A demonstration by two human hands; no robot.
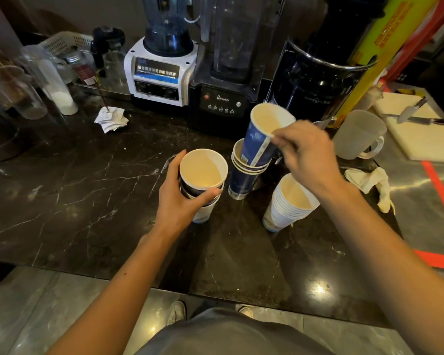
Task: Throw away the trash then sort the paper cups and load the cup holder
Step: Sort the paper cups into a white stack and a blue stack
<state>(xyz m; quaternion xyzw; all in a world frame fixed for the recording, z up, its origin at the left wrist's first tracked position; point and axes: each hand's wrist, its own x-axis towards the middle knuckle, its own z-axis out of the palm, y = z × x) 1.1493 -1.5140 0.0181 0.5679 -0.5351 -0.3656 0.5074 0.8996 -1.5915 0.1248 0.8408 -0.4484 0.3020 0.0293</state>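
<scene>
Left hand (176, 201) was wrapped around a short cup stack (203, 183) mid-tabletop (75, 188). A tilted blue cup (263, 134) was pinched at its rim by right hand (309, 155) fingers, its base inside the blue stack (244, 175). "Blenders" was legible on the black blender (223, 101) at the back edge.
</scene>
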